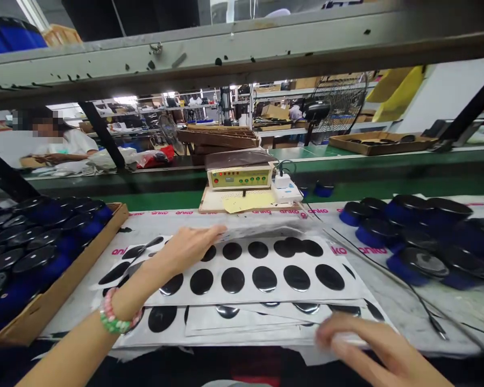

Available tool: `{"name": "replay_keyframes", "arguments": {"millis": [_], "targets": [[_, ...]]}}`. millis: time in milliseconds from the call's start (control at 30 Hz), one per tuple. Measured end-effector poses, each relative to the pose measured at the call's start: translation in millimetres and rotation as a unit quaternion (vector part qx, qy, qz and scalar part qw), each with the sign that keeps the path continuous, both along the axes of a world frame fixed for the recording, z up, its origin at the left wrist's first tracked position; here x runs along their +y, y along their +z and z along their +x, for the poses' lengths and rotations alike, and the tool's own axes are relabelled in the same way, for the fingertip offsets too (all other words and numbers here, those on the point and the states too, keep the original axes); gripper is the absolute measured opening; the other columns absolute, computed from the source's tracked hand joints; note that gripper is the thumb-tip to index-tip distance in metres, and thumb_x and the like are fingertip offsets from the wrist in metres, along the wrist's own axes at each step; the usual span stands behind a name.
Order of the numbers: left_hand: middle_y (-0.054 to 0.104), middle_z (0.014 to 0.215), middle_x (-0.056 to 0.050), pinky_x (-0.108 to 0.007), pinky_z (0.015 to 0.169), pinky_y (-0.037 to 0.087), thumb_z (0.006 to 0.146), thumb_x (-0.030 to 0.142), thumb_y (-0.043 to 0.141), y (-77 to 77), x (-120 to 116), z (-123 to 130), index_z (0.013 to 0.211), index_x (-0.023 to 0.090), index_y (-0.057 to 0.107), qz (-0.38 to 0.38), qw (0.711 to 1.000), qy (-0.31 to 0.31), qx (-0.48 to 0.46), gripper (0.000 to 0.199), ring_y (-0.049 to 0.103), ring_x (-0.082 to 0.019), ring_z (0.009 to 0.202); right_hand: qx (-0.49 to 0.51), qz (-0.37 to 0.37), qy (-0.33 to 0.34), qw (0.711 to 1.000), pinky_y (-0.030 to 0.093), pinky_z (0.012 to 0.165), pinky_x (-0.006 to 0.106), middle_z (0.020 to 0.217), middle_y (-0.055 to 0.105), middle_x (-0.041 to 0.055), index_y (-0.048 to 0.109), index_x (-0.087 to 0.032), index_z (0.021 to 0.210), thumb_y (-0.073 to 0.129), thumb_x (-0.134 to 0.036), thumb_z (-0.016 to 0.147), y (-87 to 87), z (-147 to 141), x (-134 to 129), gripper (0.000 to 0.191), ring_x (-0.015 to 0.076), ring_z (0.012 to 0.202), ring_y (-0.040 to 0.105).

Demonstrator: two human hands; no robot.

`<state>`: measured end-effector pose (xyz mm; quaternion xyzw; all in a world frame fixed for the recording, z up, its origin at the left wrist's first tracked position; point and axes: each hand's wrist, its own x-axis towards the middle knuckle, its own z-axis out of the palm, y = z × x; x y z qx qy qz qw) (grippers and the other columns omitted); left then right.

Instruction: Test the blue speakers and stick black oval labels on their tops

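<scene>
Nearest the camera, at the bottom right, the right hand (371, 349) is lying blurred over the near edge of a stack of white sheets (242, 328); its fingers are stretching out flat, and whether they are pinching a sheet cannot be told. A little farther in, the left hand (189, 248), with a green and pink bead bracelet (116, 318) circling its wrist, is reaching across the top sheet (266, 293), its fingers loosely open and pressing on a thin clear film (262, 228) at the sheet's far edge. That sheet is lying in the middle of the table and is carrying rows of glossy black oval stickers (264, 278).

On the left, a shallow cardboard tray (60, 290) is holding many round blue parts with shiny black tops (28, 258), packed close together. On the right, more of the same blue round parts (411, 236) are sitting loose on the table, and a thin dark cable (411, 293) is running between them and the sheets.

Farther back, a small cream control box (240, 176) with coloured buttons is standing on a board beside a green belt (161, 200). Beyond it, a person in white (70, 144) is sitting at another bench on the far left, and a wire-caged fan (339, 102) is standing on the far right. A chipped grey shelf beam (242, 51) is crossing the top of the view.
</scene>
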<state>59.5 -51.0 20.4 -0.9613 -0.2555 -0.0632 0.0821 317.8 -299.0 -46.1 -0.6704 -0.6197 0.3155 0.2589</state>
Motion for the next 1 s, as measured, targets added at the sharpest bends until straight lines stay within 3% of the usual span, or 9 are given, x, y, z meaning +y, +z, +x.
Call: {"name": "replay_keyframes", "arguments": {"millis": [100, 200, 267, 333, 433, 567, 733, 833, 1000], "targets": [[0.061, 0.124, -0.011, -0.025, 0.050, 0.046, 0.081, -0.007, 0.031, -9.7, -4.4, 1.4, 0.128, 0.023, 0.048, 0.041, 0.998, -0.044, 0.023, 0.058, 0.069, -0.020, 0.075, -0.108, 0.112, -0.044, 0.987, 0.041, 0.103, 0.044, 0.132, 0.057, 0.0043, 0.061, -0.030, 0.120, 0.045, -0.049, 0.091, -1.6, 5.4, 30.7, 0.037, 0.0263, 0.125, 0.048], [0.045, 0.141, -0.011, -0.027, 0.055, 0.052, 0.076, -0.009, 0.033, -21.7, -22.2, -3.3, 0.119, 0.020, 0.055, 0.075, 0.991, -0.097, 0.057, 0.056, 0.069, -0.019, 0.083, -0.202, 0.150, 0.022, 0.968, 0.030, 0.108, 0.055, 0.145, 0.042, 0.0076, 0.050, -0.024, 0.135, 0.051, -0.048, 0.089, -16.0, 11.6, 54.3, 0.051, 0.0298, 0.136, 0.032], [0.048, 0.139, -0.014, -0.036, 0.067, 0.057, 0.088, 0.013, 0.045, -30.9, -36.1, -7.0, 0.118, 0.017, 0.056, 0.047, 0.992, -0.103, 0.052, 0.032, 0.066, -0.027, 0.097, -0.240, 0.150, 0.052, 0.958, 0.034, 0.106, 0.056, 0.144, 0.043, 0.0088, 0.048, -0.022, 0.136, 0.050, -0.047, 0.091, -25.2, 15.1, 59.7, 0.052, 0.0302, 0.135, 0.033], [0.049, 0.138, -0.015, -0.047, 0.079, 0.056, 0.085, 0.045, 0.059, -40.0, -47.3, -9.7, 0.114, 0.016, 0.060, 0.006, 0.994, -0.102, 0.039, 0.042, 0.059, -0.035, 0.109, -0.270, 0.182, 0.059, 0.944, 0.040, 0.102, 0.055, 0.139, 0.049, 0.0101, 0.052, -0.021, 0.133, 0.048, -0.041, 0.093, -29.7, 16.1, 59.2, 0.045, 0.0307, 0.130, 0.042], [0.049, 0.137, -0.015, -0.048, 0.084, 0.054, 0.083, 0.047, 0.061, -46.1, -52.6, -11.4, 0.098, 0.016, 0.065, 0.000, 0.993, -0.115, 0.033, 0.035, 0.059, -0.036, 0.111, -0.292, 0.228, 0.065, 0.927, 0.049, 0.092, 0.050, 0.123, 0.063, 0.0108, 0.061, -0.021, 0.122, 0.044, -0.032, 0.095, -24.0, 13.0, 56.8, 0.034, 0.0298, 0.114, 0.058], [0.063, 0.121, -0.012, -0.028, 0.067, 0.054, 0.096, 0.019, 0.037, -30.4, -37.5, -8.6, 0.092, 0.016, 0.063, -0.006, 0.989, -0.149, 0.024, 0.026, 0.068, -0.021, 0.090, -0.255, 0.205, 0.060, 0.943, 0.055, 0.073, 0.039, 0.093, 0.072, 0.0090, 0.068, -0.020, 0.101, 0.033, -0.033, 0.099, 5.1, 13.1, 63.4, 0.037, 0.0243, 0.083, 0.069], [0.072, 0.087, -0.003, -0.020, 0.056, 0.044, 0.095, 0.016, 0.039, 1.8, -10.1, 0.1, 0.102, 0.020, 0.064, -0.069, 0.992, -0.099, 0.023, 0.026, 0.068, -0.015, 0.068, -0.187, 0.154, -0.026, 0.970, 0.047, 0.098, 0.041, 0.139, 0.050, 0.0043, 0.049, -0.027, 0.133, 0.036, -0.048, 0.096, 42.4, 28.4, 78.3, 0.045, 0.0248, 0.125, 0.048], [0.073, 0.089, 0.001, -0.021, 0.063, 0.044, 0.095, 0.025, 0.047, 10.2, -2.3, 2.0, 0.100, 0.023, 0.067, -0.139, 0.986, -0.091, 0.010, 0.021, 0.069, -0.016, 0.076, -0.175, 0.133, -0.035, 0.975, 0.042, 0.102, 0.043, 0.143, 0.045, 0.0029, 0.046, -0.030, 0.136, 0.038, -0.050, 0.094, 45.2, 35.0, 81.3, 0.047, 0.0259, 0.130, 0.043], [0.073, 0.102, 0.000, -0.023, 0.068, 0.048, 0.097, 0.037, 0.044, 5.5, -8.4, 0.3, 0.109, 0.025, 0.067, -0.171, 0.982, -0.080, -0.001, 0.029, 0.070, -0.019, 0.086, -0.121, 0.038, 0.022, 0.992, 0.056, 0.079, 0.033, 0.112, 0.068, 0.0045, 0.063, -0.027, 0.116, 0.046, -0.046, 0.091, 32.2, 40.0, 80.4, 0.035, 0.0249, 0.101, 0.065]]}}
